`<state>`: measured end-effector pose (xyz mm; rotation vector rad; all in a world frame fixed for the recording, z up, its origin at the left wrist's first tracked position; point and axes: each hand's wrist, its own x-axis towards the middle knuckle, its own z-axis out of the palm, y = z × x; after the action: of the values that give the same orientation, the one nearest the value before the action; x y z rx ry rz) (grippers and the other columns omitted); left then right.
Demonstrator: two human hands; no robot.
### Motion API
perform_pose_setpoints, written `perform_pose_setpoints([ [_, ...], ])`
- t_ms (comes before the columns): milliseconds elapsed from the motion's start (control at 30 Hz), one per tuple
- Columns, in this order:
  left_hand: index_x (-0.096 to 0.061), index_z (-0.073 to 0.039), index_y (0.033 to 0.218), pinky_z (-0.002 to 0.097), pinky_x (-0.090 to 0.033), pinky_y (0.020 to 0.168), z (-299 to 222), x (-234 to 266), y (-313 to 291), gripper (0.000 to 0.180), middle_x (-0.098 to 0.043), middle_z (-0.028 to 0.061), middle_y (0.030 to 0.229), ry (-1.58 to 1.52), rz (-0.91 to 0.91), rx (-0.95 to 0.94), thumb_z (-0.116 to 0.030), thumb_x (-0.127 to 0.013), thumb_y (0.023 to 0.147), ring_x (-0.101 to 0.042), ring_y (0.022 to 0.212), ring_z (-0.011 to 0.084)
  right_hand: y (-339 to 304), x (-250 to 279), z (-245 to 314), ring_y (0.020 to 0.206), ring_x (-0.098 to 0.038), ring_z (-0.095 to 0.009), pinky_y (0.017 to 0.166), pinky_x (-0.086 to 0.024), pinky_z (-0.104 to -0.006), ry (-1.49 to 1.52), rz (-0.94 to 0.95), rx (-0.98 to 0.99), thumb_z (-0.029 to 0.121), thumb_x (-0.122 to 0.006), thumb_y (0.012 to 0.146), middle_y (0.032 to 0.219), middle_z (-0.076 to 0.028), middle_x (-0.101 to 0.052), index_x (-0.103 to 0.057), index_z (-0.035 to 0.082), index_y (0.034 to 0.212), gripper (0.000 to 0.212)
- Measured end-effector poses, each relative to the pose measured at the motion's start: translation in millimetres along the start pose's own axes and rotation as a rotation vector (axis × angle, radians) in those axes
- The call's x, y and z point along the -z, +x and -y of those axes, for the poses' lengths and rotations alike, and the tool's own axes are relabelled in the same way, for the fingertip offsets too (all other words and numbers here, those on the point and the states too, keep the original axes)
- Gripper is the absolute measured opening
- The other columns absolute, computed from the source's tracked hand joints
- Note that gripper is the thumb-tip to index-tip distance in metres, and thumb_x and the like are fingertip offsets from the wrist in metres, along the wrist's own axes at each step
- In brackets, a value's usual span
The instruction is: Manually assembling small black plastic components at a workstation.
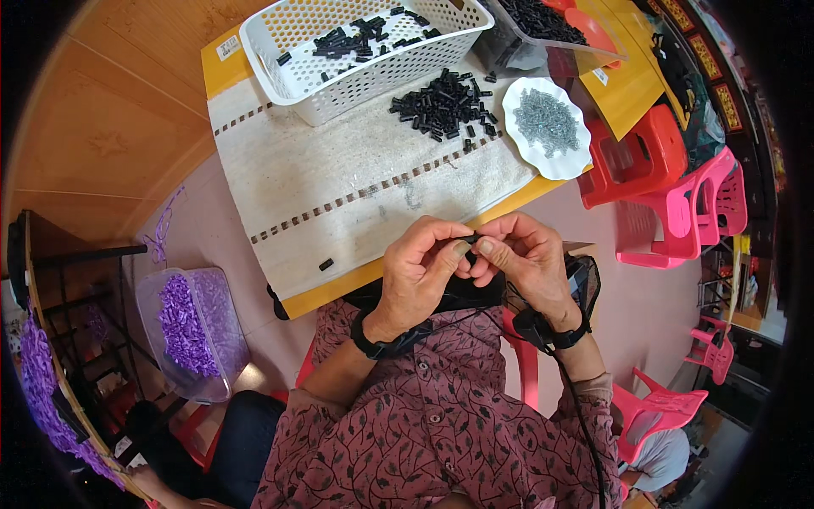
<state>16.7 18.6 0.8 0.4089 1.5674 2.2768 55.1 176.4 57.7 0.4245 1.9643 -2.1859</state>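
My left hand (422, 265) and my right hand (527, 260) meet over the table's near edge, fingertips pinched together. Between them is a small black cylindrical piece (471, 240), mostly covered by the fingers. Beyond the hands, a loose pile of similar black pieces (443, 109) lies on a pale cloth (309, 174). One single black piece (326, 265) rests apart, left of my left hand. To the right of the pile, a white scalloped plate (580, 156) bears many small clear greyish parts (547, 121).
A white perforated basket (394, 75) with more black pieces stands at the far side, beside a clear bin (555, 53) of black parts. Left on the floor is a clear tub (222, 318) of purple pieces. Red stools (636, 161) and pink chairs (678, 212) stand right. Another person sits at lower left.
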Motion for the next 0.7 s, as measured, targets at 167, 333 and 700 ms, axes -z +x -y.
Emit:
perform_pose_setpoints([
  [167, -0.059, 0.003, 0.101, 0.0200, -0.049, 0.061, 0.1, 1.2, -0.7, 0.012, -0.059, 0.0048, 0.088, -0.005, 0.003, 0.032, 0.002, -0.055, 0.089, -0.059, 0.067, 0.0074, -0.4, 2.2, 1.3, 0.064, -0.062, -0.012, 0.056, -0.054, -0.0239, -0.062, 0.017, -0.032, 0.008, -0.057, 0.092, 0.083, -0.008, -0.061, -0.056, -0.004, 0.099, 0.014],
  [333, -0.059, 0.003, 0.100, 0.0199, -0.049, 0.060, 0.8, 2.7, -0.4, 0.012, -0.059, 0.0053, 0.087, -0.001, 0.023, 0.024, 0.003, -0.055, 0.089, -0.059, 0.066, 0.0074, -1.0, 0.8, 6.4, 0.062, -0.060, -0.010, 0.055, -0.053, -0.0219, -0.068, 0.032, -0.084, 0.011, -0.058, 0.092, 0.078, -0.007, -0.060, -0.055, -0.005, 0.099, 0.018],
  [700, -0.059, 0.004, 0.102, 0.0192, -0.047, 0.059, -2.8, 6.2, -0.6, 0.013, -0.061, 0.0040, 0.082, -0.076, 0.030, 0.060, -0.002, -0.056, 0.091, -0.057, 0.064, 0.0067, 0.5, 2.2, 3.5, 0.062, -0.061, -0.013, 0.055, -0.054, -0.0251, 0.162, 0.093, -0.119, 0.018, -0.057, 0.093, 0.084, -0.008, -0.061, -0.055, -0.005, 0.100, 0.023],
])
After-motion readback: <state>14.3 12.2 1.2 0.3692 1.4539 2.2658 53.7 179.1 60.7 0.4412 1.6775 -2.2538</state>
